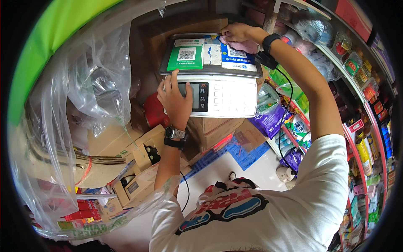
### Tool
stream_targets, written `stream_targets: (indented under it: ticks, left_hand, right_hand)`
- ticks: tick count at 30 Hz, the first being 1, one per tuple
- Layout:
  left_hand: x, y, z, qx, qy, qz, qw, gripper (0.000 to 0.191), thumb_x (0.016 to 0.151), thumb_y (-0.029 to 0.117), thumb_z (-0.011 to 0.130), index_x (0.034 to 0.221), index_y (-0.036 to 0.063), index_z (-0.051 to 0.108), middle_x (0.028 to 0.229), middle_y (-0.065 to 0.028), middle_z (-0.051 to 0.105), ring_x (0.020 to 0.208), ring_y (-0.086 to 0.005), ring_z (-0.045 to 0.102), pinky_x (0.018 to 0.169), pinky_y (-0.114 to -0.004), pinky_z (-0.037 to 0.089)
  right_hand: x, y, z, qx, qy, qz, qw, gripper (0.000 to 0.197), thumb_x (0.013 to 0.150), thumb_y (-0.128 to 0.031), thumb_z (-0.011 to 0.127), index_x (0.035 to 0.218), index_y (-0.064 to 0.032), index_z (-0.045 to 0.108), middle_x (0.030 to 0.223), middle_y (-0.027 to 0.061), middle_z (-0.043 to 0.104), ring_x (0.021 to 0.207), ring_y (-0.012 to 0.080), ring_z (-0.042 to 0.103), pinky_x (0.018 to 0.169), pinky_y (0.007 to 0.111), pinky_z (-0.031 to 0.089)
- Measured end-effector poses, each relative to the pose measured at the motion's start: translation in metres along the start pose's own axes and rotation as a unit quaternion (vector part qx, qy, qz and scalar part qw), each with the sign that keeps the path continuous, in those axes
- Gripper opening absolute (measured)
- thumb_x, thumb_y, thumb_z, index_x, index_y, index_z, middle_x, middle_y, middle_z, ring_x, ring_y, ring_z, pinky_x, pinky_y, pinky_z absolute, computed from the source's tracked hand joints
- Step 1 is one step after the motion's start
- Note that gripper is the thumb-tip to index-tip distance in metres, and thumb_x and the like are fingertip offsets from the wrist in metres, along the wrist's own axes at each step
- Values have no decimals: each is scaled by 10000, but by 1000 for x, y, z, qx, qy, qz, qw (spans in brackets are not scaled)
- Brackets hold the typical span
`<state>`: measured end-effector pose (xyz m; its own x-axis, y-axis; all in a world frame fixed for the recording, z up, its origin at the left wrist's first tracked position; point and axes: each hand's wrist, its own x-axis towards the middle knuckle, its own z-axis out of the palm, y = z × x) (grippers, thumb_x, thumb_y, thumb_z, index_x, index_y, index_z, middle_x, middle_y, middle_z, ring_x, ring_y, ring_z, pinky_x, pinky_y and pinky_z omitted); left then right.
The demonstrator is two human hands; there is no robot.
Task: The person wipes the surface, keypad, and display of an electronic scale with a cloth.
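A white electronic price scale (pixel 233 97) stands before me, with a display and a keypad on its front. Its dark-rimmed weighing tray (pixel 185 73) carries a green printed code card (pixel 185 64) and a blue one (pixel 237 63). Between the cards lies a worn, pale patch (pixel 212 54). My left hand (pixel 177 99) rests on the scale's left end, fingers spread, the thumb over the display (pixel 198 97) and one fingertip by the tray's near edge. My right hand (pixel 236 32) holds a crumpled pink cloth (pixel 242 45) against the tray's far right corner, partly covering the blue card.
Cardboard boxes (pixel 217 126) are under the scale. Clear plastic bags (pixel 94 78) hang at left, above an open carton of bottles (pixel 151 154). Stocked shelves (pixel 362 126) curve along the right. A black cable (pixel 291 91) hangs beside purple packages (pixel 270 119).
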<state>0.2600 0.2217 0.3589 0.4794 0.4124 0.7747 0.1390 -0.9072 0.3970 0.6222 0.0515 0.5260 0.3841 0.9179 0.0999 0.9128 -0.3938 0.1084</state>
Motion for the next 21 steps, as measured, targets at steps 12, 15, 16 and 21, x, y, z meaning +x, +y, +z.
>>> stream_targets:
  ticks: [12, 15, 16, 21]
  left_hand:
    - [-4, 5, -4, 12, 12, 4, 1000, 580, 1070, 236, 755, 1616, 130, 593, 1539, -137, 670, 1434, -421, 542, 1184, -570, 426]
    - [2, 9, -1, 15, 3, 3, 1000, 582, 1059, 214, 765, 1608, 115, 598, 1556, -143, 670, 1426, -429, 553, 1186, -568, 426]
    - [5, 14, 3, 12, 4, 7, 1000, 582, 1059, 214, 765, 1608, 115, 598, 1556, -143, 670, 1426, -429, 553, 1186, -568, 426]
    - [1, 3, 6, 54, 6, -14, 998, 603, 1026, 196, 779, 1597, 112, 604, 1525, -154, 675, 1411, -429, 556, 1173, -565, 428]
  right_hand:
    - [-47, -68, -16, 168, -30, -186, 968, 356, 1065, -393, 780, 1193, -65, 722, 1096, 190, 785, 1029, 405, 741, 908, 479, 565]
    - [-12, -11, -1, 102, 29, -155, 982, 321, 1078, -379, 744, 1150, -66, 735, 1045, 181, 779, 989, 383, 739, 889, 483, 573]
    - [-1, 12, 8, 100, 53, -137, 984, 327, 1086, -379, 732, 1128, -55, 725, 1001, 178, 759, 941, 381, 719, 871, 472, 562]
    - [21, -13, 13, 116, 43, -166, 978, 316, 1080, -370, 757, 1124, -61, 713, 997, 169, 746, 948, 374, 709, 877, 465, 554]
